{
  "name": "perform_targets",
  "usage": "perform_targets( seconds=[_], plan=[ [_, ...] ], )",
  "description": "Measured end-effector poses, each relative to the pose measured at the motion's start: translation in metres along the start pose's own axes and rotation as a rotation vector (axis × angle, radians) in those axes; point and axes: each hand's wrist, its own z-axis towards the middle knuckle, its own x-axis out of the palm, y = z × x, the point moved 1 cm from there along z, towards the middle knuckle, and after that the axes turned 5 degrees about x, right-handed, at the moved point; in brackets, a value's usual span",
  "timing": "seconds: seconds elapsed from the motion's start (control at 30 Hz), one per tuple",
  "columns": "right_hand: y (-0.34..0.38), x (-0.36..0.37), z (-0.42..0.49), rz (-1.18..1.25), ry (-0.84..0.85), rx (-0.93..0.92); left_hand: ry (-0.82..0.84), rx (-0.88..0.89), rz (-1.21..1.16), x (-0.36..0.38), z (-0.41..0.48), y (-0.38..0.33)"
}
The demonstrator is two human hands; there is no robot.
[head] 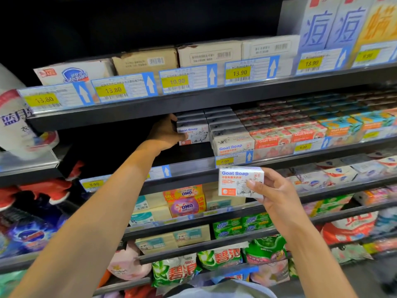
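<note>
Shelf rack (pixel 193 104) fills the frame, its dark rails slanting up to the right. Price strips sit on the front edges so the tags face the shopper.

Middle shelf, centre frame: the white Goat Soap stack (pixel 233 144) is faced up to the rail, right of centre, with pink soap rows (pixel 270 137) further right. The left part of that shelf is a dark gap.

Left hand (pixel 165 134), centre frame, reaches into the gap under the upper rail. Its fingers and thumb are curled round the left end of the shelf box (pixel 194 135). That box rests on the shelf just beside the stack, set back from the rail. Likely being pulled forward or seated; can't tell which.

Right hand (pixel 277 194), lower right of centre, is out in front of the rack. Fingers behind and thumb on the face pinch the spare box (pixel 238 181) by its right end. Label faces the camera, clear of any shelf, probably kept ready as the next one to place.

Yellow price tag (pixel 224 161) sits just above the spare box.
</note>
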Motion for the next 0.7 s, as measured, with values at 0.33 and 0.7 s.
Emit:
perform_targets(
  seconds=[0.33, 0.7],
  plan=[
    [0.025, 0.03, -0.003, -0.026, -0.018, -0.092, 0.172, 0.178, -0.393, -0.031, -0.128, -0.064],
    [0.052, 0.068, 0.015, -0.105, 0.013, -0.124, 0.119, 0.139, -0.358, -0.038, -0.137, -0.067]
  ],
)
